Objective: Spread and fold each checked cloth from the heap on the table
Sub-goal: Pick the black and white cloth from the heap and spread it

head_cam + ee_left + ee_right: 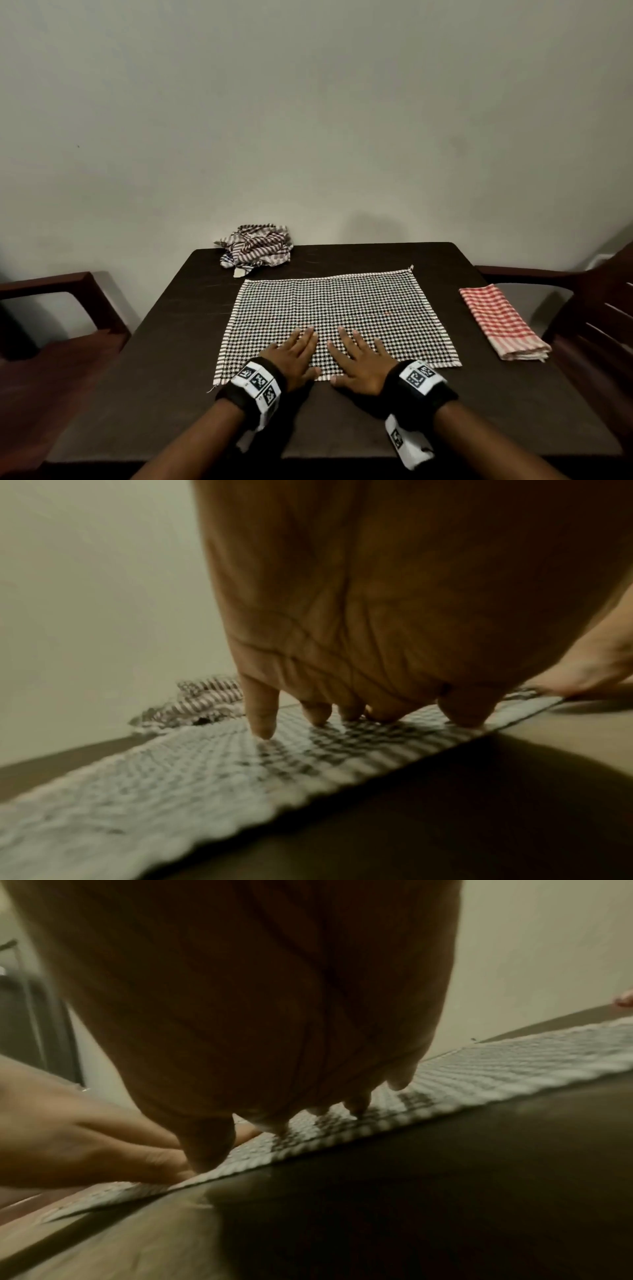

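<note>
On the middle of the dark desk a black-and-white checked cloth is lying spread out flat, its near edge running close to the person. Both hands are pressing down on that near edge, side by side and almost touching: the left hand is resting palm down with its fingers straight and slightly splayed, and the right hand is lying the same way, flat and holding nothing, its fingertips touching the weave. At the far left corner of the desk, just beyond the spread cloth, a crumpled heap of checked cloths is sitting against the wall. On the right side of the desk, apart from the spread one, a red-and-white checked cloth is lying folded. Brown chairs are standing at either side.
</note>
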